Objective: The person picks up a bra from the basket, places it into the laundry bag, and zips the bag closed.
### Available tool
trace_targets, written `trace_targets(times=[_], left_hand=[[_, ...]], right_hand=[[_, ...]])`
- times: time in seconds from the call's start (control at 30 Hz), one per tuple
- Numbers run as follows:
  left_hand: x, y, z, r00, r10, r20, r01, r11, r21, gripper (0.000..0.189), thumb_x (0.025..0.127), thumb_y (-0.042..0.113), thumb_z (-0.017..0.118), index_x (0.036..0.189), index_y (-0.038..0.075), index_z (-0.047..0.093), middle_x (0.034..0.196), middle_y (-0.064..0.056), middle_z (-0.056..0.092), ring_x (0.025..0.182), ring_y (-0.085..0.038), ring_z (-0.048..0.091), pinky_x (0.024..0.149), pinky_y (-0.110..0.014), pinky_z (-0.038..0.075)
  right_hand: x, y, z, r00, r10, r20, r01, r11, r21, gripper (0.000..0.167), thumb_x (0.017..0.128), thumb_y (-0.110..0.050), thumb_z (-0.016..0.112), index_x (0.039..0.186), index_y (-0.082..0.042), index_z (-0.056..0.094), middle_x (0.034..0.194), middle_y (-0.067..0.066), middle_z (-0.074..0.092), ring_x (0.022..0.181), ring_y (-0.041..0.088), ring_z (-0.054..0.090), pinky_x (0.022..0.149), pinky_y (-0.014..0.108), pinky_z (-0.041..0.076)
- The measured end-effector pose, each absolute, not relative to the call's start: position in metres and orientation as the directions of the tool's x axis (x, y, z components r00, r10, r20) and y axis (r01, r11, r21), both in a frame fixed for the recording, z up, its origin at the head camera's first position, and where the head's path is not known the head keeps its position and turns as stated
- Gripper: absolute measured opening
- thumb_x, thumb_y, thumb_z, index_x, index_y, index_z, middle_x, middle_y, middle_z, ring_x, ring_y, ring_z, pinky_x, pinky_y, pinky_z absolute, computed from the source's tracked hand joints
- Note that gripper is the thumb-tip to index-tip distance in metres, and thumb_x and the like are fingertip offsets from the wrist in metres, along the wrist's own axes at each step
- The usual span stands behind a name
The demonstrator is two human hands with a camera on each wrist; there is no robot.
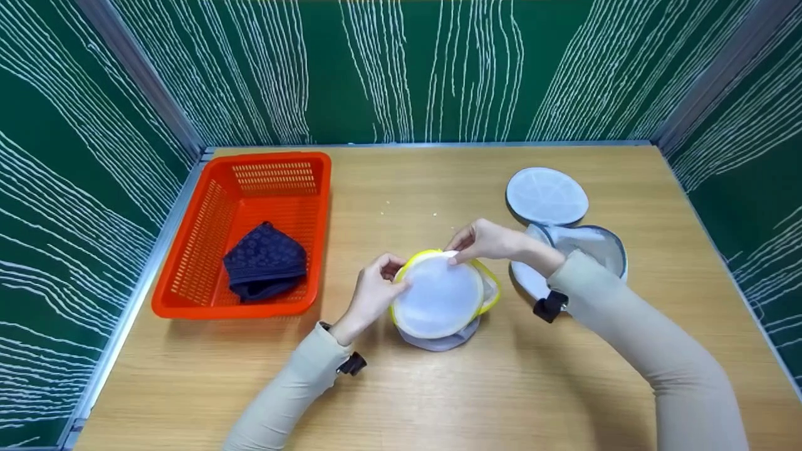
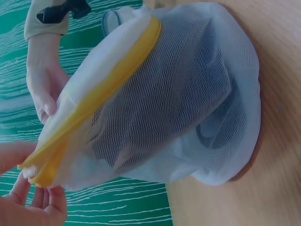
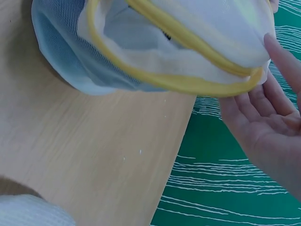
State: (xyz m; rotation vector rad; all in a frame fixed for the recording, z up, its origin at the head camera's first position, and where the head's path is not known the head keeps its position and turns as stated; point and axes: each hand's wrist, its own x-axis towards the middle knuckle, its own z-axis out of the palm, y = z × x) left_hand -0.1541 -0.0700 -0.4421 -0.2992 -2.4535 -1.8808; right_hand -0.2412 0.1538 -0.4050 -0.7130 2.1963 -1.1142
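1. Head view: my yellow-rimmed mesh bag point(image 1: 438, 297) sits near the middle of the table point(image 1: 376, 401), with wood running on from it towards 6 and 12 o'clock; green walls point(image 1: 322, 69) border the far and side edges. At 2 o'clock from the bag lies a grey-white mesh bag point(image 1: 547, 195), partly under my right forearm, which crosses that side. Between 9 and 10 o'clock stands an orange basket point(image 1: 324, 232) holding a dark blue cloth point(image 1: 266, 263). My left hand point(image 1: 371, 291) pinches the rim at 10 o'clock; my right hand point(image 1: 481, 241) pinches it at 1.
2. Left wrist view: the table edge passes behind the bag. Dark cloth point(image 2: 164, 89) shows through its mesh, and my left thumb and fingers pinch the yellow rim at 8 o'clock.
3. Right wrist view: the white lid point(image 3: 225, 28) and lower rim part in a wedge-shaped gap. At 4 o'clock, my right thumb lies on the lid, fingers beneath the rim.
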Motion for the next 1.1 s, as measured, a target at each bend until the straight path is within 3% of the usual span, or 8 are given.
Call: trace_targets(times=[0.13,0.3,0.4,0.57,0.7,0.87,1.1], left_hand=[[-0.154,-0.073,-0.437,-0.966,0.233,0.109,0.168,0.251,0.953,0.028,0.070,-0.002,0.070,0.095,-0.005,0.059,0.087,-0.015,0.060,0.074,-0.019,0.052,0.069,-0.032,0.047],[-0.159,-0.079,-0.429,-0.942,0.333,0.035,0.147,0.319,0.936,0.025,0.074,0.014,0.070,0.093,0.000,0.061,0.084,-0.006,0.060,0.072,-0.012,0.053,0.068,-0.023,0.046],[-0.164,-0.080,-0.423,-0.935,0.354,0.008,0.138,0.343,0.929,0.022,0.081,0.020,0.064,0.092,0.001,0.062,0.082,-0.007,0.061,0.075,-0.018,0.056,0.069,-0.026,0.048],[-0.172,-0.075,-0.406,-0.924,0.383,-0.018,0.123,0.342,0.931,0.021,0.087,0.013,0.054,0.097,-0.005,0.059,0.088,-0.018,0.062,0.079,-0.032,0.058,0.073,-0.035,0.050],[-0.182,-0.069,-0.402,-0.900,0.434,-0.048,0.135,0.382,0.914,0.020,0.088,0.007,0.051,0.103,-0.005,0.057,0.098,-0.018,0.061,0.085,-0.031,0.058,0.075,-0.032,0.049],[-0.197,-0.067,-0.412,-0.815,0.575,-0.065,0.161,0.333,0.929,0.026,0.090,0.004,0.046,0.113,-0.005,0.052,0.110,-0.017,0.057,0.096,-0.027,0.056,0.079,-0.028,0.048],[-0.205,-0.066,-0.416,-0.666,0.735,-0.126,0.077,0.235,0.969,0.029,0.090,0.001,0.043,0.117,-0.009,0.047,0.116,-0.020,0.053,0.103,-0.024,0.053,0.085,-0.033,0.046]], right_hand=[[-0.237,0.156,-0.408,-0.720,-0.657,-0.221,-0.209,0.510,-0.834,0.027,0.074,-0.016,0.071,0.093,0.002,0.067,0.091,0.011,0.065,0.075,0.009,0.058,0.068,0.017,0.047],[-0.231,0.157,-0.410,-0.752,-0.641,-0.152,-0.254,0.495,-0.831,0.024,0.073,-0.016,0.071,0.090,0.001,0.068,0.087,0.013,0.066,0.072,0.011,0.059,0.065,0.018,0.048],[-0.225,0.155,-0.410,-0.768,-0.630,-0.117,-0.275,0.489,-0.828,0.022,0.073,-0.012,0.071,0.089,0.003,0.067,0.086,0.015,0.066,0.073,0.012,0.060,0.064,0.017,0.048],[-0.206,0.150,-0.389,-0.767,-0.638,-0.067,-0.326,0.477,-0.816,0.018,0.074,-0.004,0.068,0.087,0.008,0.066,0.086,0.019,0.065,0.076,0.021,0.062,0.066,0.018,0.049],[-0.207,0.153,-0.398,-0.752,-0.658,-0.031,-0.349,0.438,-0.828,0.020,0.074,-0.011,0.070,0.087,0.004,0.067,0.085,0.015,0.066,0.076,0.019,0.063,0.066,0.021,0.050],[-0.211,0.156,-0.412,-0.740,-0.672,-0.009,-0.356,0.403,-0.843,0.021,0.072,-0.016,0.072,0.085,0.000,0.069,0.083,0.011,0.067,0.072,0.008,0.061,0.065,0.020,0.050],[-0.206,0.156,-0.411,-0.729,-0.684,-0.002,-0.366,0.391,-0.844,0.020,0.072,-0.014,0.072,0.083,0.002,0.068,0.083,0.013,0.066,0.076,0.014,0.061,0.068,0.021,0.050]])
